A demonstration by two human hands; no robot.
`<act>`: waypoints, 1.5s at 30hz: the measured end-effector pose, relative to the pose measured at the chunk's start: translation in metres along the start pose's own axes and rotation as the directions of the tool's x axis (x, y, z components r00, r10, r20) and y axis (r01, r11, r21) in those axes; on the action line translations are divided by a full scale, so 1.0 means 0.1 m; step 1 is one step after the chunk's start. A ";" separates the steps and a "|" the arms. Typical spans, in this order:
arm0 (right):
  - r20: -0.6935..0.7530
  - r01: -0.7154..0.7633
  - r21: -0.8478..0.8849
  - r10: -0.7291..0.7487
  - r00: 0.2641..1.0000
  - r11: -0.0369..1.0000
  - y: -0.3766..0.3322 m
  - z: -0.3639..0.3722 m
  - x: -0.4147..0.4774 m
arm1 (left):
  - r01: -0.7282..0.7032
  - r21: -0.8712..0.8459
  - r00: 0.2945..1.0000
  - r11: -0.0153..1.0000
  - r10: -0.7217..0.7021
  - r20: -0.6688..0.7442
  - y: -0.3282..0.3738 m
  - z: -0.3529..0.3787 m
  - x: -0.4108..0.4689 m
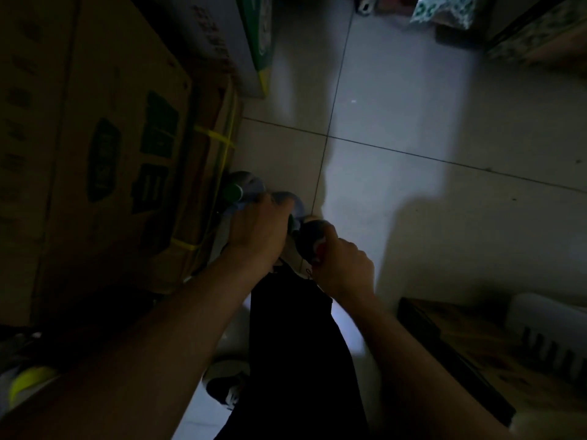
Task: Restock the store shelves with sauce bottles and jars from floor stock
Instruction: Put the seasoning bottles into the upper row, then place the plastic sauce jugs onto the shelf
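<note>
The view is dim. Low over the tiled floor, my left hand [257,230] grips a bluish plastic wrap [251,185] that holds bottles; one green cap [233,192] shows at its left. Just right of it, my right hand [343,268] curls round a dark rounded bottle or jar [311,233] with a red patch on it. The two hands are close together, beside the foot of the cardboard stack. What lies under the wrap is mostly hidden by my left hand.
Tall cardboard boxes [104,147] bound with yellow strapping stand at the left. A green carton [259,36] leans at the top. A flat cardboard box [470,341] and a white crate [549,331] sit at lower right. My dark trouser leg [295,360] and shoe [227,389] are below.
</note>
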State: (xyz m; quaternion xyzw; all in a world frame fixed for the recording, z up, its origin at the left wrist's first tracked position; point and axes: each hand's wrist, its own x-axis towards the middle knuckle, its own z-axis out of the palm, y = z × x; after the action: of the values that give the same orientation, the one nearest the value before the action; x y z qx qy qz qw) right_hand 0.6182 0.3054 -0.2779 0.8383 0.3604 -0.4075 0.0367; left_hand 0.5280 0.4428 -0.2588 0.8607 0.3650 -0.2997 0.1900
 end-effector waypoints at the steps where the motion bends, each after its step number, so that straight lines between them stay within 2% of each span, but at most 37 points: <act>1: 0.053 0.034 -0.075 -0.030 0.998 0.997 0.05 -0.07 0.06 | -0.005 0.031 0.999 1.000 0.003 0.036 -0.02 -0.03 0.07; 3: 0.120 0.124 -0.241 -0.098 0.988 0.962 0.12 -0.21 0.18 | -0.002 0.072 0.993 0.997 -0.006 0.116 -0.07 -0.06 0.17; 5: 0.127 0.188 -0.366 -0.152 0.980 0.911 0.15 -0.30 0.26 | 0.013 0.131 0.991 0.991 -0.030 0.132 -0.08 -0.08 0.20; 8: 0.138 0.199 -0.466 -0.151 0.979 0.862 0.19 -0.31 0.34 | 0.005 0.156 0.986 0.988 -0.031 0.163 -0.01 -0.01 0.10; 10: 0.180 0.131 -0.401 -0.062 0.982 0.907 0.26 -0.31 0.31 | 0.059 0.096 0.974 0.994 -0.078 0.214 0.01 0.10 0.00; 12: 0.237 0.014 -0.193 0.032 0.971 0.981 0.33 -0.27 0.23 | 0.138 0.002 0.958 0.990 -0.134 0.254 0.03 0.17 -0.09; 14: 0.235 -0.052 -0.021 0.055 0.970 0.998 0.35 -0.26 0.09 | 0.175 -0.029 0.954 0.984 -0.163 0.251 0.05 0.19 -0.22; 16: 0.163 -0.059 0.044 0.051 0.985 0.997 0.30 -0.34 -0.10 | 0.185 -0.027 0.972 0.982 -0.179 0.152 0.09 0.09 -0.43; 19: 0.074 -0.135 0.086 0.129 0.989 0.987 0.19 -0.62 -0.53 | 0.164 -0.079 0.986 0.983 -0.166 -0.009 0.16 -0.24 -0.85; 21: 0.017 -0.142 0.094 0.141 0.990 0.985 0.06 -0.94 -0.85 | 0.142 -0.240 0.987 0.960 -0.156 -0.039 0.17 -0.68 -1.11; 24: -0.081 -0.080 0.196 0.097 0.992 0.977 -0.25 -1.65 -1.41 | 0.045 -0.601 0.987 0.798 -0.128 -0.096 0.11 -1.52 -1.61; 26: -0.142 -0.030 0.342 0.084 0.986 0.939 -0.55 -2.25 -1.81 | 0.025 -0.771 0.985 0.637 -0.147 -0.090 0.06 -2.15 -2.04; 29: -0.235 0.096 0.614 0.066 0.970 0.783 -1.05 -3.18 -2.51 | 0.021 -0.922 0.968 0.386 -0.237 -0.078 -0.03 -3.20 -2.76; 32: -0.357 0.271 0.687 -0.013 0.934 0.674 -1.49 -4.14 -3.24 | -0.105 -0.961 0.933 0.256 -0.308 -0.184 -0.16 -4.26 -3.49; 37: -0.426 0.496 0.748 -0.253 0.868 0.441 -2.30 -5.77 -4.40 | -0.323 -0.925 0.852 0.202 -0.362 -0.377 -0.45 -5.83 -4.78; 40: -0.504 0.636 0.698 -0.406 0.762 0.328 -2.82 -6.67 -4.95 | -0.450 -0.875 0.771 0.177 -0.416 -0.481 -0.61 -6.61 -5.46; 42: -0.487 0.685 0.674 -0.531 0.694 0.277 -3.14 -7.17 -5.18 | -0.530 -0.837 0.704 0.137 -0.480 -0.524 -0.72 -7.04 -5.81; 45: -0.398 0.687 0.693 -0.679 0.617 0.218 -3.62 -7.76 -5.42 | -0.591 -0.803 0.653 0.077 -0.538 -0.533 -0.81 -7.57 -6.32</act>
State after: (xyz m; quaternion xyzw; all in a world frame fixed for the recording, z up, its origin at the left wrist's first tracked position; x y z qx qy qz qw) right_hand 0.6772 0.5366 0.7067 0.5147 0.4662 -0.4912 -0.5257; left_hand 0.4034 0.5848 0.7127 0.5241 0.4843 0.4287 0.5541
